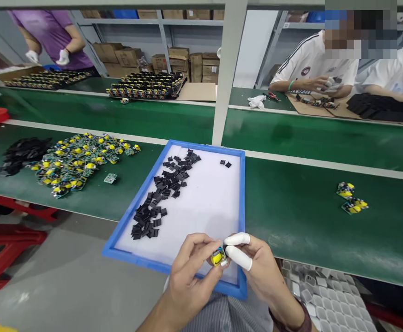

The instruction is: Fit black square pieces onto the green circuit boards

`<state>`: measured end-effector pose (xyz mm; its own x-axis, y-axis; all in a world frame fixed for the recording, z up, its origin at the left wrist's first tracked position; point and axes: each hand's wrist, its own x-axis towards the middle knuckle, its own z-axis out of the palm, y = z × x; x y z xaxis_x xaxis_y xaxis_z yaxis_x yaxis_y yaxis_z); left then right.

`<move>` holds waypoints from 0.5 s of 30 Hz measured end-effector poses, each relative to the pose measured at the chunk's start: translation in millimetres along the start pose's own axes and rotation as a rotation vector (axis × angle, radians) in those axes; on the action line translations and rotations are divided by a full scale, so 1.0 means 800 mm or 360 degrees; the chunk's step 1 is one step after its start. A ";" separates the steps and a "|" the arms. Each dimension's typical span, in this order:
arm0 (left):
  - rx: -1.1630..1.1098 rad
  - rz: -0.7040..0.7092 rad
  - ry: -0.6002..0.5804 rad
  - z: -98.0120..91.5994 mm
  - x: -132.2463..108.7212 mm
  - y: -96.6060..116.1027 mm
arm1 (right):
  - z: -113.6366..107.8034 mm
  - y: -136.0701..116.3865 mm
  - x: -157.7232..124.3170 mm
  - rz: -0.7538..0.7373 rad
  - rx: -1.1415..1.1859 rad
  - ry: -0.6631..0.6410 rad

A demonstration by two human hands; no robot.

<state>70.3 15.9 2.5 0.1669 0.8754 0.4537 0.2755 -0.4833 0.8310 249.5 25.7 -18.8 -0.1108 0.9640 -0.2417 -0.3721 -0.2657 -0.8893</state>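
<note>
Both my hands meet over the near edge of a blue-rimmed white tray (137, 196). My left hand (187, 272) and my right hand (253, 265), which wears white finger cots on thumb and forefinger, pinch one small circuit board with a yellow part (218, 257) between their fingertips. A long scatter of small black square pieces (163, 191) lies along the tray's left side, and two more black pieces (225, 163) sit near its far right corner.
A heap of green-and-yellow circuit boards (76, 161) and a black pile (23, 154) lie on the green bench at left. Two finished boards (350, 198) rest at right. Other people work across the conveyor (312, 69). A white cell tray (326, 304) sits below right.
</note>
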 end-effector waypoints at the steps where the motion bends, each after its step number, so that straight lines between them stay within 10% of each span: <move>1: 0.0008 0.0017 0.0003 0.001 -0.001 0.001 | 0.001 0.000 -0.001 0.0013 0.0018 0.0018; 15: 0.0155 0.0080 -0.0001 0.002 -0.011 0.010 | 0.011 -0.002 -0.009 0.0002 0.0170 0.0077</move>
<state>72.4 4.6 4.8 0.1835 0.8499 0.4939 0.3572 -0.5258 0.7720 242.5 19.1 -11.8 -0.0678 0.9623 -0.2633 -0.4681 -0.2638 -0.8434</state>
